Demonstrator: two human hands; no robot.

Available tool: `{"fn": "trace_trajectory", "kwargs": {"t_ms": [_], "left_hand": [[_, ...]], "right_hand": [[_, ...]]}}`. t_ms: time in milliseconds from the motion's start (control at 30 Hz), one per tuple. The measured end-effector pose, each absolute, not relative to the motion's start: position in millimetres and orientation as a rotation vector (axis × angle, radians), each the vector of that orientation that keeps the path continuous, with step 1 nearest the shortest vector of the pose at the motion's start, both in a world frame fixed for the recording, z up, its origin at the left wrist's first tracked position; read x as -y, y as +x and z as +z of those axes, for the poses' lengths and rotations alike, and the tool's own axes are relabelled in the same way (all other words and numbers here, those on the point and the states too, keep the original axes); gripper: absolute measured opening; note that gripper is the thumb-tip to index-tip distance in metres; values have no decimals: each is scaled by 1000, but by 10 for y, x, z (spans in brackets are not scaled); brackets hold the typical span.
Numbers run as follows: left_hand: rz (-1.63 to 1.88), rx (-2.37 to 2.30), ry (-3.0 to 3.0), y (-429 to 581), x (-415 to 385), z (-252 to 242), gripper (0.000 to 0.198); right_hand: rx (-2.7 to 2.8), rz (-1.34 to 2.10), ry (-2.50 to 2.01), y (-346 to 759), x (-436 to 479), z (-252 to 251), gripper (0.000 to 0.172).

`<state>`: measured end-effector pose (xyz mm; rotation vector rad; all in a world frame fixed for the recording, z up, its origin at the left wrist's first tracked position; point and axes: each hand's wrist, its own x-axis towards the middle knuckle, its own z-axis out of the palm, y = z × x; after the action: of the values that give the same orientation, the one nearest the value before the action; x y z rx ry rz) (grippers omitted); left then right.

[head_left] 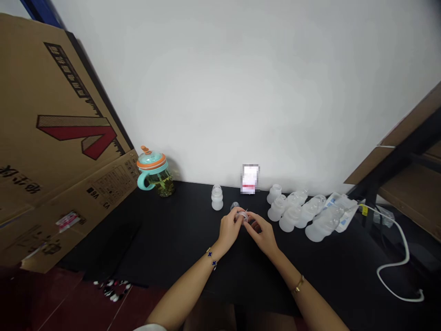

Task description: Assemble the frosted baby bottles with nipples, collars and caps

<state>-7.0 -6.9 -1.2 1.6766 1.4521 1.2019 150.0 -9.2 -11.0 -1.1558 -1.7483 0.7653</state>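
Observation:
My left hand [229, 230] and my right hand [263, 233] meet at the middle of the black table. The fingers of both are closed around a small translucent ring-shaped bottle part [243, 215], which they partly cover. Just beyond my left fingers a clear dome-shaped cap [234, 205] rests on the table. Farther back on the left stands a small white baby bottle [217, 198] with a clear cap on it. To the right of my right hand is a group of several frosted baby bottles [290, 218], some with clear tops.
A glass teapot [155, 177] with a turquoise handle stands at the back left, beside large cardboard boxes [65, 138]. A blurred phone-like screen [250, 178] leans on the wall. At the right lie a printed packet [346, 214] and a white cable [406, 250].

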Motion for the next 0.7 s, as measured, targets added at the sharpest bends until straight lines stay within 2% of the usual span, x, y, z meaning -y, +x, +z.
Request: {"fn": "trace_trajectory", "kwargs": {"t_ms": [100,167,333,500,700], "left_hand": [[1242,-1422,1615,-57,80,-7,22],[1278,-1410,1582,-51,77,-13,21],[1321,-1374,1598,-51,49,-32,13],[1251,-1447,1709,-49,45,-40,22],[1215,-1379,1786,-32,45,-87,29]], "right_hand": [[1526,911,-1148,1482,74,-116,58],[1430,1026,-1134,1478,47,-129,64],[1412,1225,-1096,1476,-5,-178,52],[1344,1163,-1078,1486,-7,-176,60],[1347,1133,-1086,1500,2,-150,58]]}}
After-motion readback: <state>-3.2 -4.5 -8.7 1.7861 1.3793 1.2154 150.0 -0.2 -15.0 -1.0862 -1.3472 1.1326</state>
